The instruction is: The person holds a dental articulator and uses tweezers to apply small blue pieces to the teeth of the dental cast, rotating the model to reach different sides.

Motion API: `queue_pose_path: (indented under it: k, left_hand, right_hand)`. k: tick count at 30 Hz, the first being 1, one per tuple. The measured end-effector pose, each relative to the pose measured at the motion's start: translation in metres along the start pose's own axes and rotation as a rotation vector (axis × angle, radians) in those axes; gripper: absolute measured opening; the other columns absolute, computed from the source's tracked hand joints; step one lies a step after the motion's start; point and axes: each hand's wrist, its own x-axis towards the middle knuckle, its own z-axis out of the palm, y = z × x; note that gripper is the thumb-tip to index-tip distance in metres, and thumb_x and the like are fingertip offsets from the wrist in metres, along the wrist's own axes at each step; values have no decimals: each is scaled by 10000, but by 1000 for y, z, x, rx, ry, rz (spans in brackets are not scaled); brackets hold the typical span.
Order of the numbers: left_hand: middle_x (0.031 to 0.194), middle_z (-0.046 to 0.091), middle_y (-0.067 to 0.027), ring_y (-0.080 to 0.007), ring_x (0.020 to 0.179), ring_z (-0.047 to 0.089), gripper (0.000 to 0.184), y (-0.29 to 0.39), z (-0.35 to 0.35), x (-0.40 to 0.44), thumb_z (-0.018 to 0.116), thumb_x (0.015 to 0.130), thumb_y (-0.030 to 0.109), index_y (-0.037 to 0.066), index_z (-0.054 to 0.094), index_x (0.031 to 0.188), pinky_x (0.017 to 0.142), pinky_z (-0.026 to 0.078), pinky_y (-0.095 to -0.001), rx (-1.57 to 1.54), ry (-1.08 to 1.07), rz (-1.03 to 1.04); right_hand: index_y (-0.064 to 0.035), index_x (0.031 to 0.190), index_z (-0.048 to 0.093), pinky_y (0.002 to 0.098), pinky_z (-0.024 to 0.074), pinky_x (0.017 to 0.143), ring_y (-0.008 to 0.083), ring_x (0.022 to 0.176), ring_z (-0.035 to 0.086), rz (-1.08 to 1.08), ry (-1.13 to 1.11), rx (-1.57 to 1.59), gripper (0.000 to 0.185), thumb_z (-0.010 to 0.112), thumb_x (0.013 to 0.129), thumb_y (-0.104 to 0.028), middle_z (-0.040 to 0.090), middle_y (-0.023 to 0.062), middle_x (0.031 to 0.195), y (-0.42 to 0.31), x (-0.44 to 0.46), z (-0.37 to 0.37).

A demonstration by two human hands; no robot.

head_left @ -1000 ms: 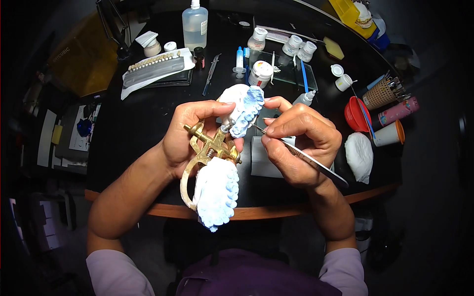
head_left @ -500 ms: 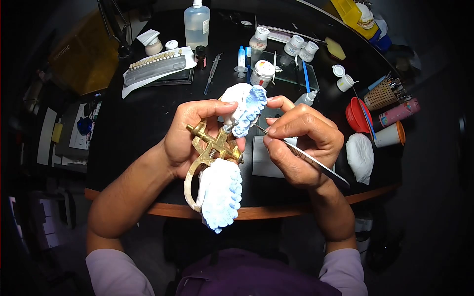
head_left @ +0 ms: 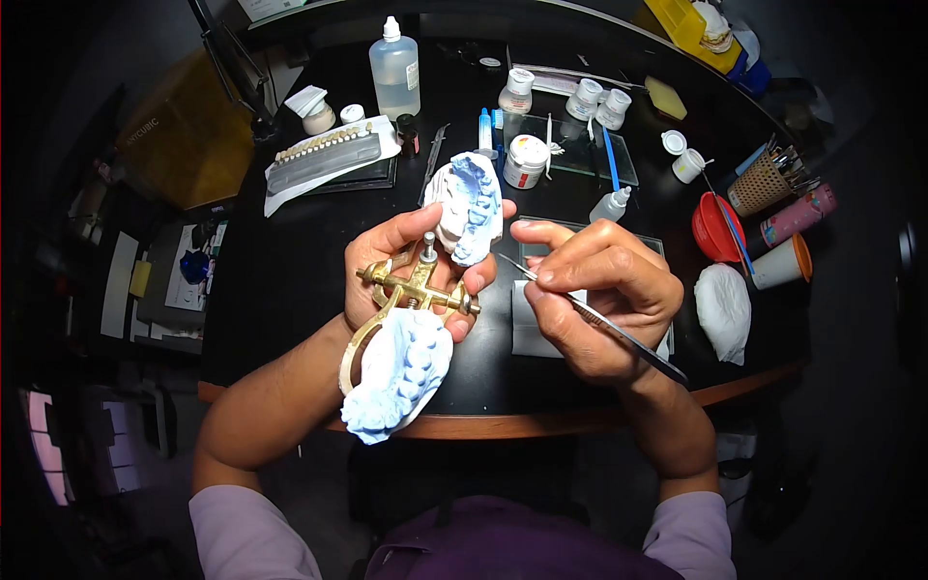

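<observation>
My left hand point(head_left: 382, 266) is wrapped round a brass dental articulator point(head_left: 418, 288), which is spread wide. One blue-and-white plaster dental cast point(head_left: 472, 208) is mounted at its upper end, with my left fingers behind it and the thumb at its edge. The second plaster cast point(head_left: 401, 372) hangs at the lower end, its row of blue teeth facing right. In my right hand point(head_left: 609, 290) a slim metal tool point(head_left: 633, 345) is pinched between thumb and fingers. Its fine tip points toward the upper cast and appears a little apart from it.
A tooth shade guide point(head_left: 324, 162) lies at the back left, beside a clear liquid bottle point(head_left: 395, 82). Several white jars, among them one with a red label point(head_left: 526, 161), stand at the back. A red bowl point(head_left: 717, 228), a paper cup point(head_left: 781, 263) and a brush holder point(head_left: 759, 186) are at the right.
The articulator has turned, so the upper cast shows its inner side and the lower one has swung left. The tool's tip has moved away from the upper cast's teeth.
</observation>
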Motion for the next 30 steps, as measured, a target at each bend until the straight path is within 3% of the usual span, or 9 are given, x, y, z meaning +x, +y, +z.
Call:
queue_pose_path:
  k: [2,5,9,24,27,30]
  left_hand:
    - [945,556,-260,-438,700,687,591,-2,-3,-1,320,1038,342,-27,252,1494,598,645,-448,-48,-33,-42]
    - [943,541,-246,-408,645,689,606,-4,-3,-2,307,1046,359,10,170,1522,483,594,-439,0,6,-23]
    - [923,541,-252,-418,631,686,604,-4,-2,-2,323,1043,355,6,160,1509,474,592,-440,-16,13,-32]
    - [938,546,-265,-437,673,689,612,-5,1,-2,344,1040,353,6,145,1502,542,622,-471,-50,21,-45]
    - [932,554,-263,-429,673,692,592,-7,2,0,345,1036,343,-13,215,1490,559,631,-463,2,46,17]
    - [877,621,-212,-379,717,707,503,-9,7,-2,344,1028,332,-14,413,1385,604,635,-440,226,174,85]
  right_hand:
    - [7,847,661,517,559,943,147,733,650,-4,-100,15,185,669,745,162,650,115,795,0,0,-3]
    - [14,849,662,519,560,939,150,734,653,12,-91,72,180,676,746,160,653,114,796,3,0,-5]
    - [18,811,702,474,592,877,155,681,663,11,-42,62,171,707,691,140,691,91,738,4,1,-2]
    - [26,834,704,453,602,860,170,715,679,-16,-42,2,175,703,699,137,692,106,758,3,2,-3]
    - [28,825,696,449,604,853,170,716,677,-9,-37,-8,158,699,706,130,690,106,758,4,1,-4]
    - [31,816,687,442,607,844,183,726,683,-2,-18,-33,139,693,712,123,681,114,759,4,2,-6]
